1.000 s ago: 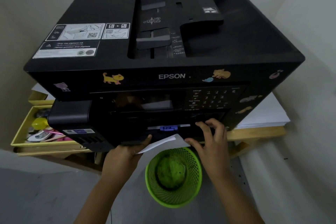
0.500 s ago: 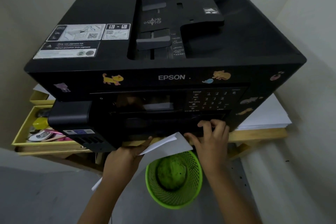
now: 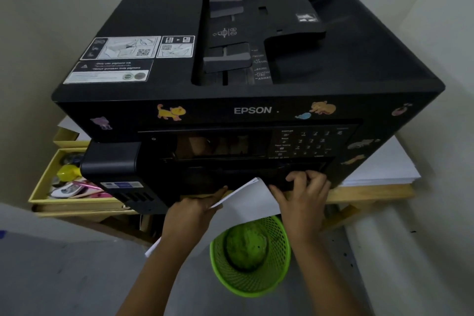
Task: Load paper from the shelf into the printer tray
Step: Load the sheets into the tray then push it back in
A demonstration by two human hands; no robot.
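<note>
A big black Epson printer [image 3: 246, 90] fills the view, standing on a wooden shelf [image 3: 372, 194]. My left hand [image 3: 191, 215] holds a thin stack of white paper [image 3: 250, 199] just under the printer's lower front edge; the stack tilts up to the right. My right hand [image 3: 304, 194] has its fingers curled on the front lip of the paper tray [image 3: 289, 182] at the printer's lower front. The tray sits pushed into the body; its inside is hidden.
A pile of white paper [image 3: 379, 169] lies on the shelf to the printer's right. An open yellow box [image 3: 48, 182] with small items sits at the left. A green mesh basket [image 3: 251, 256] stands on the floor below my hands. Walls close in on both sides.
The blue-marked tray front seen a second ago has gone back into the printer. More of the paper stack shows between my hands, and my right hand's fingers have curled onto the tray lip.
</note>
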